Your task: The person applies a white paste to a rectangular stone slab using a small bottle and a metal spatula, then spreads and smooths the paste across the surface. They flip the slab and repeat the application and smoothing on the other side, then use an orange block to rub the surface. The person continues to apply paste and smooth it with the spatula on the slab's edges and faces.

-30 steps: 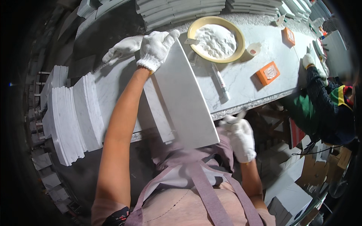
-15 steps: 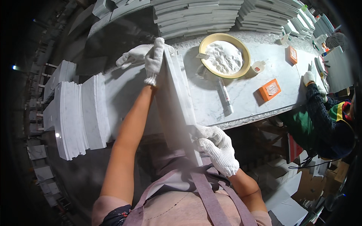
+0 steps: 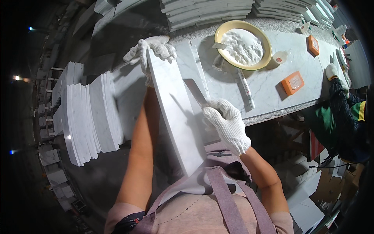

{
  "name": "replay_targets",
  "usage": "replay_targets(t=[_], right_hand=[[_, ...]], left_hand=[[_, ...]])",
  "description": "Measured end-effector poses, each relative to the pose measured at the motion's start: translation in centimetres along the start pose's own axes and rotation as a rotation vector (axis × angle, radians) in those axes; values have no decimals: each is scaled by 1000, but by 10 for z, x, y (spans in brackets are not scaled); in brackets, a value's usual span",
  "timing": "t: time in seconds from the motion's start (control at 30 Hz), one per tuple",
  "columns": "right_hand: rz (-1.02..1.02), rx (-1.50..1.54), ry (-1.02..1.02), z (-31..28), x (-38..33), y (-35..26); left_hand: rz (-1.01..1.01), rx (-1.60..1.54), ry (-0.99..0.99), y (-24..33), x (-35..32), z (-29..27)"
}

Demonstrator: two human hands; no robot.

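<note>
At the frame's centre, two white-gloved hands hold a long white marble slab (image 3: 175, 117) on edge above the marble worktable (image 3: 269, 93).

Left hand (image 3: 152, 52) is clenched over the slab's far end, upper middle of the frame, while the right hand (image 3: 226, 123) grasps its right side lower down; a thin dark blade seems to poke out of that glove against the stone, though the view is too poor to be sure. Left of the slab, more white slabs (image 3: 87, 117) stand stacked on edge. Upper right sits a yellow bowl (image 3: 243, 45) of white powder, with a tube (image 3: 246, 89) and an orange block (image 3: 293, 82) just below it. At the right edge another person's gloved hand (image 3: 332, 72) rests on the table.
</note>
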State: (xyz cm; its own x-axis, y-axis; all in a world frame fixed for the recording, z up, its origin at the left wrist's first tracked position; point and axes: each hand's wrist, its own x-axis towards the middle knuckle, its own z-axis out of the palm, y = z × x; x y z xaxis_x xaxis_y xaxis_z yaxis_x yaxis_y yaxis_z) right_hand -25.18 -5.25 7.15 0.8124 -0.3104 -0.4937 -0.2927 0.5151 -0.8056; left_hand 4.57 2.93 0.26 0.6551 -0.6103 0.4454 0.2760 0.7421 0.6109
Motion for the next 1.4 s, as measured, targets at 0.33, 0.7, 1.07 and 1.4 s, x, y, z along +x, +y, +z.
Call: replay_targets(t=[0.33,0.7,1.07,1.4], right_hand=[[-473,-688,-63,39,47,-5],[-520,-555,-102,44,58,4],[-435,-329,-213,41,63,-1],[-318,-145,-372,28,40,-6]], left_hand=[[18,77,220,4,-8,15],[15,75,62,-3,-2,-16],[2,257,373,-6,-2,26],[19,374,428,-8,4,45]])
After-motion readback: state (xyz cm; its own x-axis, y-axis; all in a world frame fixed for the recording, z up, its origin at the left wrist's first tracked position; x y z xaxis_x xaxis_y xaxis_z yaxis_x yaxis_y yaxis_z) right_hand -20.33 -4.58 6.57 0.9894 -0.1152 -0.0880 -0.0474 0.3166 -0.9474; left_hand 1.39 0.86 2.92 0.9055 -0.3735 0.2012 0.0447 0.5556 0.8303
